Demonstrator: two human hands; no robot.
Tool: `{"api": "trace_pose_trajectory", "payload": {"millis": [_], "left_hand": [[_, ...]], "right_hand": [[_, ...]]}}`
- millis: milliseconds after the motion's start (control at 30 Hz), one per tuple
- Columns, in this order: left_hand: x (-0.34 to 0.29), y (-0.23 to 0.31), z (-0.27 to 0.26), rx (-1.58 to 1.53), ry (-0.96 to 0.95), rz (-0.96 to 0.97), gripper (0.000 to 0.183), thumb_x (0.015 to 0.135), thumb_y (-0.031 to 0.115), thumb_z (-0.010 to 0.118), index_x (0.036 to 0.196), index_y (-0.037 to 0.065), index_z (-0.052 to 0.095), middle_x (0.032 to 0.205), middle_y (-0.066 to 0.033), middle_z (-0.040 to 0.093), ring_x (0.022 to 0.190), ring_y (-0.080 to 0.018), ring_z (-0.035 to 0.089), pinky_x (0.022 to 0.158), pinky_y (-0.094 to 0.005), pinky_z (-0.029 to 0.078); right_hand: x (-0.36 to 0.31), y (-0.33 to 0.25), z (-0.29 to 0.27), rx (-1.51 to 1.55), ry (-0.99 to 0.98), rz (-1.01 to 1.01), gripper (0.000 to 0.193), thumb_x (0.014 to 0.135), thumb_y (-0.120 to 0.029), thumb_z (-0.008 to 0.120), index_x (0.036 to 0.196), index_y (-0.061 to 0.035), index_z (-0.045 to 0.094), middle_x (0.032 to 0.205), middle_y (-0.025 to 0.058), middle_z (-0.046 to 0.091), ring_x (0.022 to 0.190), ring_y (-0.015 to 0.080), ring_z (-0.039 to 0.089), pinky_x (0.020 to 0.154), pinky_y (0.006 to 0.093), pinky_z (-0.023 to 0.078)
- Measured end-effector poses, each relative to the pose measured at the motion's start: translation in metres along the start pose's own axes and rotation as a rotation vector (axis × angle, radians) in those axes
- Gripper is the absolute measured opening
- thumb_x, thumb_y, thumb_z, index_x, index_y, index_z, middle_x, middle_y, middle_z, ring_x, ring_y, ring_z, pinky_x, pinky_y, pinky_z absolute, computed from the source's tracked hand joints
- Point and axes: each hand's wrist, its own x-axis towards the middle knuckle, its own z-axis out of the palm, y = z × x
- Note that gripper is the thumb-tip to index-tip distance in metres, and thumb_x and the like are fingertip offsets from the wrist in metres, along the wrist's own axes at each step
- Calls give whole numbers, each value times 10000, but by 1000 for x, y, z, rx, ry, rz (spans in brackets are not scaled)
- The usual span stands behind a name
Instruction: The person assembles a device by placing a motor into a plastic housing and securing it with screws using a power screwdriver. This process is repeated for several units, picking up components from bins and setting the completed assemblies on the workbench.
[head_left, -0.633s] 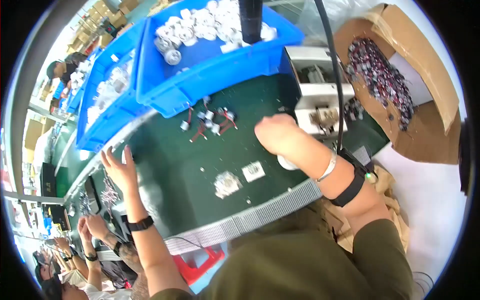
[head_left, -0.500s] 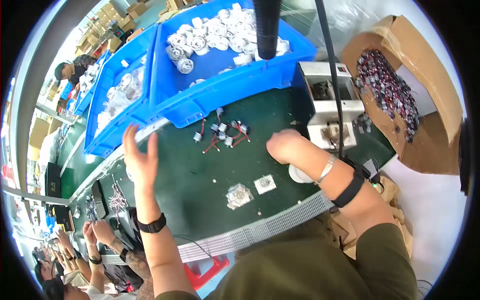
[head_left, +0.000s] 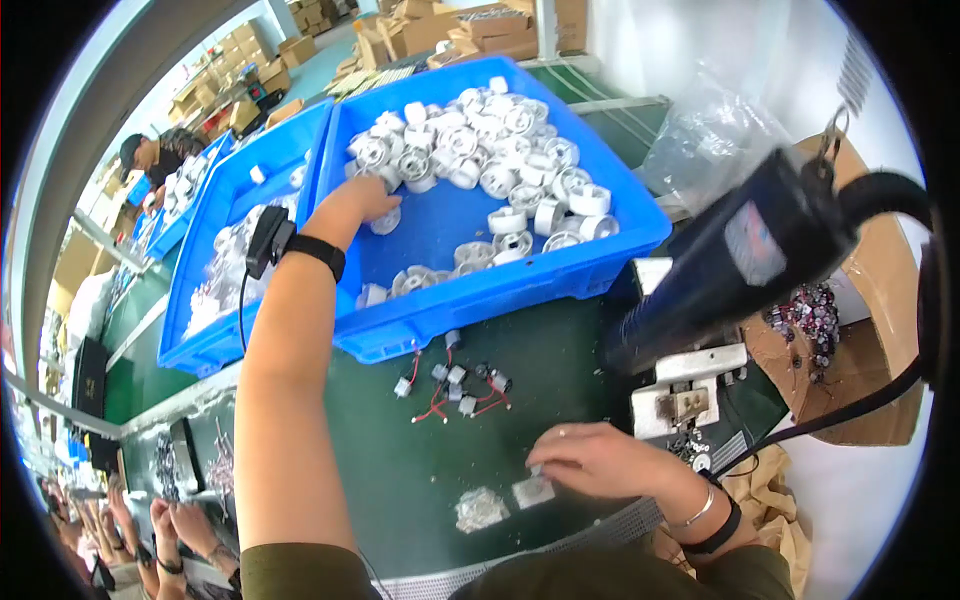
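Note:
My left hand [head_left: 366, 197] reaches into the large blue bin [head_left: 410, 318]. Its bent fingers are closed over a white round plastic housing [head_left: 385, 221] at the bin's left side, though the fingertips are partly hidden. Many similar housings [head_left: 470, 140] lie heaped around it. Low on the right, my right hand [head_left: 592, 460] is over the green table, thumb and fingers pinched together. A tiny greyish piece shows at its fingertips, too small to name. Just beneath lies a small white square pad [head_left: 534, 492], and left of it a clear packet of small bits [head_left: 481, 510].
Small grey parts with red wires [head_left: 457, 376] lie mid-table. A black cylindrical power tool [head_left: 730, 250] hangs from a coil spring at right, before a white bench device [head_left: 680, 400] and a carton of wired parts [head_left: 808, 320]. Another blue bin [head_left: 190, 335] stands left; other people's hands [head_left: 180, 525] work lower left.
My left hand has moved from above the table into the large bin. My right hand has come toward me to the white pad. The view has shifted, and the black tool appears farther right.

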Motion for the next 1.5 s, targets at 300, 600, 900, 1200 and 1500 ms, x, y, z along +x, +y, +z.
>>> {"api": "trace_pose_trajectory", "payload": {"millis": [300,600,900,1200,1500], "left_hand": [[-41,2,27,-37,253,287,352,811,293,636,922,-41,632,817,-206,652,706,-283,659,627,-378,512],[-242,176,-4,-790,234,787,634,656,283,819,1173,52,535,1065,-162,560,955,-323,588,801,-377,486],[-288,293,92,-897,516,562,586,627,262,802,1138,71,587,1022,-114,548,932,-301,541,802,-385,460],[-308,302,89,-927,578,427,689,621,249,817,1181,15,491,1123,-137,548,1055,-325,522,864,-396,453],[-287,271,75,-982,216,585,605,658,188,791,1176,43,513,1147,-123,580,1081,-309,549,900,-381,452]], "right_hand": [[-25,-17,16,-51,184,-50,159,790,-71,667,946,-67,639,986,81,633,866,249,632,757,308,523],[-59,-45,0,-177,593,-274,260,697,-27,757,931,-26,645,962,123,665,818,207,664,704,277,531],[-95,-15,-26,117,614,-4,210,803,67,625,1006,45,579,1033,61,572,884,121,588,786,247,510],[-112,1,-10,-362,455,-25,191,764,19,642,949,-26,630,967,89,606,869,228,612,769,299,501],[-93,7,-19,-758,162,-158,190,743,-29,659,929,-54,631,965,76,623,905,253,582,763,336,491]]}}
